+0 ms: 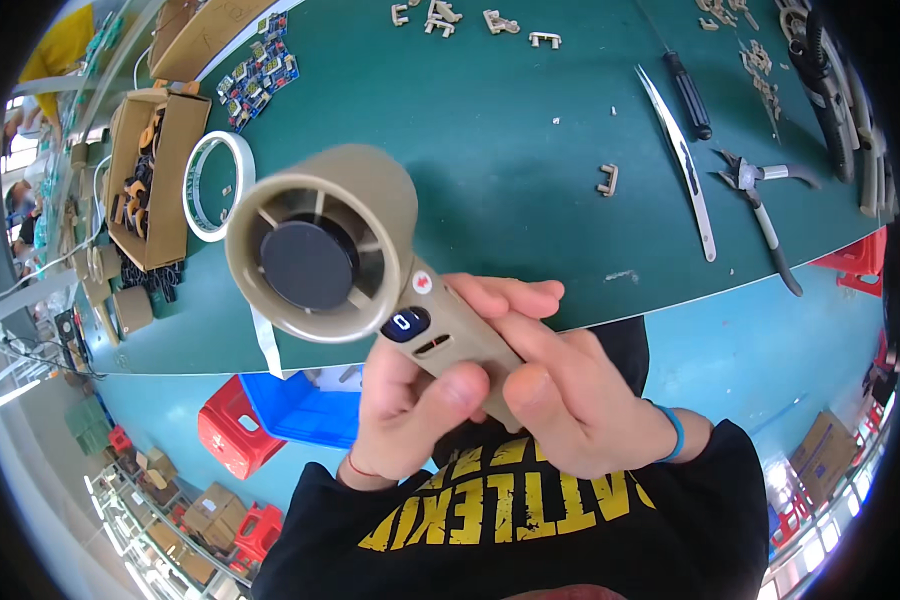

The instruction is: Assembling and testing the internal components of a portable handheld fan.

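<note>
A beige handheld fan point(385, 200) is held up over the front edge of the green table, its round head tilted to the left. A dark hub sits in the middle of the head, and a small lit display shows on the neck. My left hand point(405, 410) grips the handle from the left, thumb on its face. From the right, my right hand point(560, 390) wraps the lower handle, thumb near the front and fingers behind. Part of the handle is hidden by both hands.
On the green table point(510, 240) lie tweezers point(685, 165), a screwdriver point(688, 95), cutting pliers point(760, 205), a tape roll point(242, 185) and several beige clips point(607, 180). Circuit boards point(260, 75) and an open cardboard box point(160, 225) are at left. A blue bin point(300, 410) stands below the edge.
</note>
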Demonstrator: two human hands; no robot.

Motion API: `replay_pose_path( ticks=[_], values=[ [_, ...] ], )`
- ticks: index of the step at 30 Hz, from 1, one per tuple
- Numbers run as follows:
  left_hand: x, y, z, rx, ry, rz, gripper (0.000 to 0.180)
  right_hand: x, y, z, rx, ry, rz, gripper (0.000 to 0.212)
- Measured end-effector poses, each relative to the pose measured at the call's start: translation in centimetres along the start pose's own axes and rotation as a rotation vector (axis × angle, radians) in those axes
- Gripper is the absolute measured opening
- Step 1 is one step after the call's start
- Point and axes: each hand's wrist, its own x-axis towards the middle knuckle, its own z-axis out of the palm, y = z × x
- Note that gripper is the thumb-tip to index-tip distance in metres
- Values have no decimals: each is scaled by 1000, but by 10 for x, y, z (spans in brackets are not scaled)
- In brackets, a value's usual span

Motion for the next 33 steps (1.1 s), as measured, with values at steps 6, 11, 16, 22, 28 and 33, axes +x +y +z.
replay_pose_path(
  ticks=[6,11,16,22,28,33],
  values=[
    [10,12,-9,5,95,79,50,4,-6,-29,-746,367,-269,8],
    [20,11,1,-19,132,29,45,17,-25,-52,-1315,538,-377,16],
    [24,5,-8,-36,-7,10,33,20,-13,-63,-1219,448,-285,18],
    [30,5,-10,0,-18,-7,31,26,-25,-41,-500,316,-250,13],
    [30,2,-10,38,-67,46,35,35,-32,-27,-319,206,-191,17],
    [29,-1,-11,22,-100,79,37,37,-35,-24,-279,212,-156,17]
  ],
)
